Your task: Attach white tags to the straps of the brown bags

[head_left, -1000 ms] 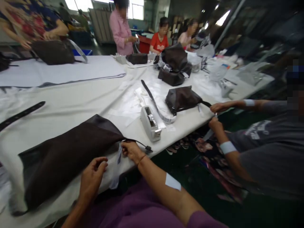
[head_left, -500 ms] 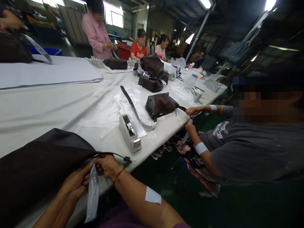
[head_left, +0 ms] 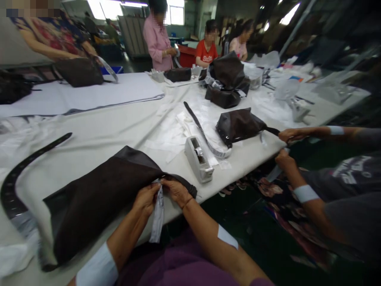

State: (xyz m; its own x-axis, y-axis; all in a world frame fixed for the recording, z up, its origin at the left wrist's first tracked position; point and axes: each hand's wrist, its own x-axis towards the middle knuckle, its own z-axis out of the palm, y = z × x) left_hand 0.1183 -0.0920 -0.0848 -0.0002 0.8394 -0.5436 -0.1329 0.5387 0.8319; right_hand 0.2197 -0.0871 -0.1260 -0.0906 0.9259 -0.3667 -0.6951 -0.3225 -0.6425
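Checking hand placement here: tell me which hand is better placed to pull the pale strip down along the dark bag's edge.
Left, probably. The left hand already pinches the pale strip near its top, while the right hand pins the dark bag edge.

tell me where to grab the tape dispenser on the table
Probably the tape dispenser is best gripped across its long flat sides, mid-body, coming down from above. It lies lengthwise pointing at the table edge, roll slot up, cutter at the near end; a strap crowds its right side.
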